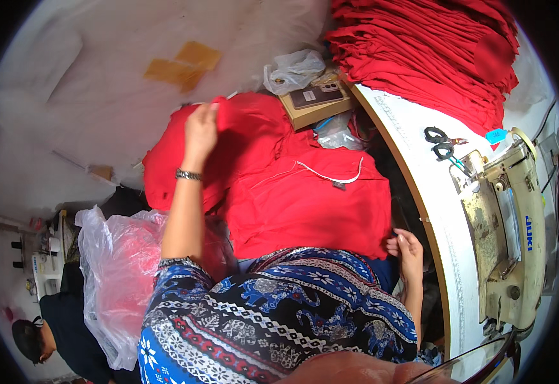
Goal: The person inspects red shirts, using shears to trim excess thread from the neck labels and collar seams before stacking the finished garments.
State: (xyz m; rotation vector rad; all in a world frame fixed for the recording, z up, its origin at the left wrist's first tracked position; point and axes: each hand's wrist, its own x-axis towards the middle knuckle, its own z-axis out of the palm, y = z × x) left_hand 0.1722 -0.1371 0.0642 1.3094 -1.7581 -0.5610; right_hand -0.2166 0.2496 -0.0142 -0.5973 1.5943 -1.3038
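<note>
A red shirt (311, 205) with a white-trimmed neckline and a small dark label lies spread across my lap. My left hand (201, 131) is raised over a heap of red garments (177, 153) to the left. Its fingers are closed on a bit of red fabric (222, 112), which hangs toward the heap. Beside the lower right corner of the shirt is my right hand (409, 251), with its fingers curled together. Whether they pinch the shirt's edge or some small thing is too small to tell.
On the right, a white worktable (414, 141) holds a sewing machine (516, 237), dark-handled scissors (444, 148) and a tall stack of red garments (420, 51). Behind the shirt sits a cardboard box (311, 112) with a phone. A clear plastic bag (119, 275) and another person (68, 326) are at left.
</note>
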